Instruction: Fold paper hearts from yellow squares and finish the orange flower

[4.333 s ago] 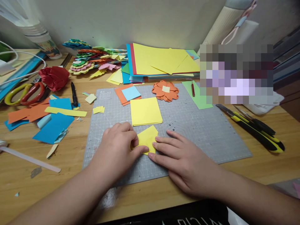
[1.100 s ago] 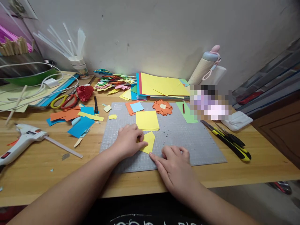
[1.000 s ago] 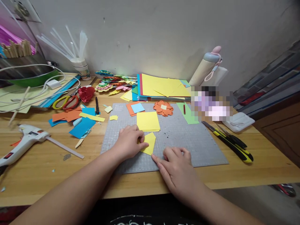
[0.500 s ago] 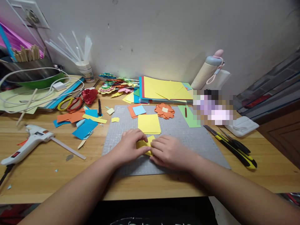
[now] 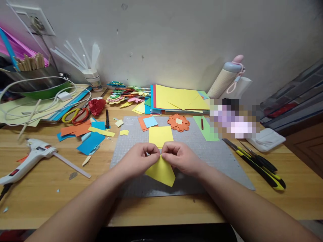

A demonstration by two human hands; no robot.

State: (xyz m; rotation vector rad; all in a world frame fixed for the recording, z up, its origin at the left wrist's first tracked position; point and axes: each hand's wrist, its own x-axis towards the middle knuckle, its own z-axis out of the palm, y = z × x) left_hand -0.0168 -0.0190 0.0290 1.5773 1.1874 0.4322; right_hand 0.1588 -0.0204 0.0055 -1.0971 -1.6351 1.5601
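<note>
Yellow paper (image 5: 161, 173) tilted up vs. earlier; L hand (image 5: 140, 157) & R hand (image 5: 182, 156) pinching its top, over grey mat (image 5: 214, 153).

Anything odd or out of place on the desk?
Yes: jumbled blue and orange paper offcuts lie strewn untidily left of the grey gridded cutting mat. A pixelated patch hides detail at right. No tear shows on the yellow paper sheet pinched by left hand and right hand.

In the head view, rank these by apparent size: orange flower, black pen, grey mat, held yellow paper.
1. Grey mat
2. Held yellow paper, judged by its visible part
3. Orange flower
4. Black pen
</note>
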